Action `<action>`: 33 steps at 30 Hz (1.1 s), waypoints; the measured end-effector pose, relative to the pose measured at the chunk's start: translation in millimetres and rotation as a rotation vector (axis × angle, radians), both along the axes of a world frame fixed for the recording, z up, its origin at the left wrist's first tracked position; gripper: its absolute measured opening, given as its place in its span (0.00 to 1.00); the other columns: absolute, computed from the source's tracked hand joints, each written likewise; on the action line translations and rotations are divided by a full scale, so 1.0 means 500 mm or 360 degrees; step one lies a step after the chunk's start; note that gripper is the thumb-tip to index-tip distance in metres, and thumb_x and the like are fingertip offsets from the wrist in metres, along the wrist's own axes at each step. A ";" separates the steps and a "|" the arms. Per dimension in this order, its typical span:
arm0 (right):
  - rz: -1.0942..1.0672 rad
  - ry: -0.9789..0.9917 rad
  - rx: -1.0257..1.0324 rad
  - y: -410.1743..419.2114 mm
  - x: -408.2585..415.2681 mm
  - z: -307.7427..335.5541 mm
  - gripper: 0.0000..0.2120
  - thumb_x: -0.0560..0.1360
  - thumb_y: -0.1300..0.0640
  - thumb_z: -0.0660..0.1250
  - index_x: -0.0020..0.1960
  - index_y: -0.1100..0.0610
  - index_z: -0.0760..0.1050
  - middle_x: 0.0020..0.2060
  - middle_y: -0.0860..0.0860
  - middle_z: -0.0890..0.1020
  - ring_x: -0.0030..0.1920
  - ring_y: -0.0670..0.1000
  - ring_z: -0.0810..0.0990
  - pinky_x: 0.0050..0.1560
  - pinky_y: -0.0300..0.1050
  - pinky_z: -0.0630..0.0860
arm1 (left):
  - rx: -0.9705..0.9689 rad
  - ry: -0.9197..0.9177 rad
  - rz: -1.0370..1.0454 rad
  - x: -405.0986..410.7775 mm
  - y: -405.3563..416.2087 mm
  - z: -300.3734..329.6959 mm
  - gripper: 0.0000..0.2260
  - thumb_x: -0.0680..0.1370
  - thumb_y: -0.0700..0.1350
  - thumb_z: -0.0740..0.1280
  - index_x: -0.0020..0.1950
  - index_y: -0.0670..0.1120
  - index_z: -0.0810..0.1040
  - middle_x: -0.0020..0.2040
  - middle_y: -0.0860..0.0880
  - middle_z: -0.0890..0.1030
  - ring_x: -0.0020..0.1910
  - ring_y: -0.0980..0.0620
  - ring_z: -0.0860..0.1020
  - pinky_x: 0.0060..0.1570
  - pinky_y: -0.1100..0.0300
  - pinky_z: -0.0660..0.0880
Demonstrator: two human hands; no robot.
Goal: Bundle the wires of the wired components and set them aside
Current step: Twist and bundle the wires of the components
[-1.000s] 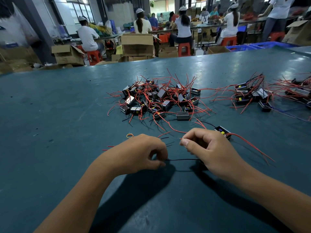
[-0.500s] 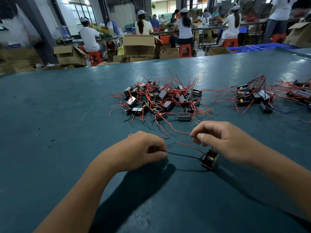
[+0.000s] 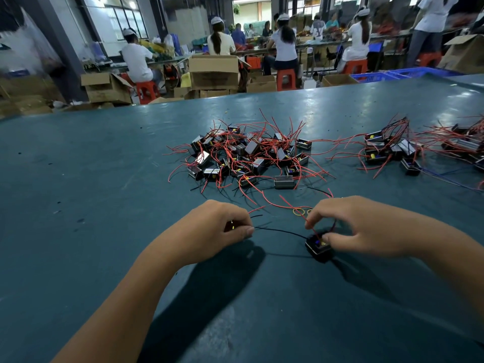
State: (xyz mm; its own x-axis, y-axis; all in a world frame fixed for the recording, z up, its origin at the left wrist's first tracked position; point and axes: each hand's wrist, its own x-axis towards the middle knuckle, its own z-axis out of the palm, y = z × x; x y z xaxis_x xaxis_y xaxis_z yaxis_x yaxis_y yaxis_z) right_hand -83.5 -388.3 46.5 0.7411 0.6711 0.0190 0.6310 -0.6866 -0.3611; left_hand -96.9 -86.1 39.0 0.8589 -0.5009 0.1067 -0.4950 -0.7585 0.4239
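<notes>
A: Fingers first, quick. Left hand (image 3: 222, 227)?

B: Curled tight, thumb and forefinger pinching one end of the black wire (image 3: 281, 232). There's a bit of yellow inside the fist, can't tell what it is.

A: Right hand (image 3: 358, 226)?

B: Fingertips (image 3: 310, 221) pinching a red wire (image 3: 298, 212) just above the component (image 3: 319, 246); thumb lies against the top of that little black block. So it's gripping wire with the block right under it.

A: The block is where exactly?

B: On the table (image 3: 104, 205), directly below the right fingertips, touching the thumb. The black wire runs from it across the gap to the left pinch, a shallow arc, close to the surface.

A: Anything between the hands?

B: Yellow rubber band (image 3: 299, 211) lying flat, just beyond the right fingertips, toward the pile.

A: Pile?

B: Loose heap of components (image 3: 248, 155) with red leads splayed everywhere, beyond both hands, nearer the left-to-middle. A second group (image 3: 387, 150) well off past the right hand, wires also loose and tangled.

A: Background?

B: Workers seated on red stools (image 3: 286, 78), cardboard boxes (image 3: 213, 72), blue crates (image 3: 379, 76) past the far edge.
</notes>
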 end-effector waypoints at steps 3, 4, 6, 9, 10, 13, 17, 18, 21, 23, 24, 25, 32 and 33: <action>0.0020 -0.0156 -0.0221 -0.003 0.002 -0.001 0.12 0.75 0.44 0.67 0.58 0.41 0.73 0.52 0.35 0.75 0.55 0.37 0.69 0.61 0.31 0.61 | 0.0010 -0.0055 0.0058 0.002 0.002 -0.002 0.07 0.80 0.53 0.68 0.47 0.54 0.83 0.38 0.60 0.80 0.40 0.60 0.77 0.43 0.52 0.77; 0.0024 -0.0180 -0.0265 -0.001 0.003 -0.001 0.11 0.76 0.43 0.66 0.58 0.41 0.73 0.51 0.35 0.75 0.55 0.37 0.69 0.61 0.33 0.60 | 0.0005 -0.0073 0.0087 0.003 0.002 -0.003 0.07 0.80 0.54 0.68 0.46 0.54 0.83 0.37 0.61 0.80 0.39 0.59 0.77 0.43 0.53 0.77; 0.0057 -0.0233 -0.0333 0.002 0.006 -0.002 0.10 0.76 0.42 0.66 0.56 0.41 0.73 0.48 0.35 0.74 0.53 0.36 0.69 0.62 0.37 0.59 | -0.0037 -0.0123 0.0154 0.006 0.004 -0.006 0.07 0.80 0.54 0.68 0.45 0.55 0.82 0.38 0.62 0.79 0.39 0.58 0.76 0.41 0.53 0.76; 0.0110 -0.0320 -0.0370 0.004 0.006 -0.006 0.11 0.76 0.39 0.65 0.56 0.40 0.73 0.46 0.34 0.72 0.51 0.35 0.67 0.61 0.40 0.60 | -0.0162 -0.0186 0.0201 0.007 0.003 -0.009 0.07 0.79 0.53 0.69 0.43 0.54 0.82 0.41 0.62 0.79 0.37 0.56 0.76 0.36 0.59 0.72; 0.0122 -0.0341 -0.0363 0.004 0.006 -0.008 0.11 0.75 0.39 0.65 0.57 0.39 0.73 0.45 0.34 0.71 0.50 0.35 0.66 0.62 0.40 0.60 | -0.0212 -0.0189 0.0200 0.006 0.001 -0.009 0.06 0.79 0.52 0.70 0.43 0.54 0.83 0.41 0.62 0.80 0.37 0.55 0.76 0.35 0.62 0.71; 0.0128 -0.0376 -0.0361 0.004 0.007 -0.014 0.11 0.75 0.39 0.64 0.56 0.39 0.73 0.43 0.33 0.70 0.48 0.34 0.65 0.61 0.41 0.61 | -0.0376 -0.0177 0.0213 0.005 -0.001 -0.004 0.05 0.78 0.49 0.71 0.43 0.52 0.84 0.39 0.58 0.81 0.36 0.54 0.77 0.35 0.67 0.70; 0.0063 -0.0426 -0.0390 0.000 0.013 -0.017 0.15 0.73 0.34 0.58 0.53 0.41 0.72 0.41 0.34 0.71 0.46 0.37 0.67 0.57 0.40 0.62 | -0.0597 -0.0290 0.0435 0.012 0.010 0.005 0.05 0.78 0.45 0.71 0.43 0.51 0.82 0.35 0.57 0.80 0.32 0.57 0.73 0.34 0.67 0.70; 0.0048 -0.0439 -0.0396 -0.001 0.014 -0.017 0.17 0.71 0.33 0.56 0.52 0.41 0.72 0.41 0.35 0.71 0.46 0.38 0.67 0.55 0.39 0.62 | -0.0645 -0.0311 0.0494 0.014 0.014 0.008 0.04 0.78 0.43 0.71 0.44 0.51 0.82 0.35 0.57 0.80 0.31 0.58 0.72 0.34 0.68 0.69; 0.0028 -0.0429 -0.0384 -0.001 0.015 -0.019 0.19 0.70 0.32 0.53 0.51 0.42 0.72 0.41 0.36 0.73 0.46 0.38 0.69 0.54 0.39 0.63 | -0.0657 -0.0303 0.0568 0.018 0.023 0.010 0.06 0.77 0.40 0.71 0.45 0.51 0.82 0.36 0.56 0.80 0.32 0.56 0.74 0.35 0.68 0.71; 0.0014 -0.0415 -0.0391 0.000 0.015 -0.019 0.19 0.70 0.32 0.54 0.51 0.42 0.72 0.41 0.36 0.73 0.46 0.38 0.70 0.56 0.40 0.64 | -0.0532 -0.0256 0.0543 0.019 0.022 0.003 0.07 0.77 0.40 0.71 0.44 0.53 0.81 0.38 0.56 0.81 0.35 0.54 0.76 0.37 0.64 0.73; 0.0009 -0.0412 -0.0397 -0.001 0.016 -0.020 0.18 0.70 0.33 0.55 0.51 0.42 0.72 0.41 0.36 0.73 0.46 0.38 0.70 0.56 0.40 0.64 | -0.0453 -0.0228 0.0526 0.019 0.018 -0.002 0.06 0.77 0.41 0.72 0.45 0.53 0.81 0.39 0.57 0.81 0.36 0.53 0.76 0.39 0.62 0.74; 0.0004 -0.0410 -0.0403 -0.001 0.017 -0.020 0.16 0.71 0.33 0.57 0.51 0.42 0.72 0.41 0.36 0.73 0.46 0.38 0.69 0.57 0.40 0.64 | -0.0371 -0.0200 0.0507 0.020 0.014 -0.010 0.05 0.77 0.43 0.72 0.46 0.53 0.80 0.40 0.57 0.80 0.37 0.53 0.76 0.39 0.61 0.74; -0.0123 -0.0453 -0.0450 0.000 0.015 -0.021 0.13 0.74 0.36 0.60 0.52 0.42 0.72 0.44 0.38 0.75 0.51 0.42 0.73 0.57 0.43 0.65 | -0.0084 -0.0013 0.0370 0.024 -0.004 -0.038 0.06 0.77 0.53 0.72 0.52 0.56 0.79 0.42 0.64 0.78 0.37 0.68 0.73 0.34 0.69 0.64; -0.0163 -0.0476 -0.0462 0.000 0.016 -0.022 0.13 0.75 0.36 0.60 0.53 0.42 0.71 0.44 0.38 0.75 0.52 0.43 0.73 0.57 0.44 0.66 | -0.0081 0.0002 0.0359 0.025 -0.003 -0.037 0.04 0.77 0.53 0.71 0.50 0.56 0.80 0.42 0.63 0.79 0.36 0.66 0.73 0.34 0.70 0.64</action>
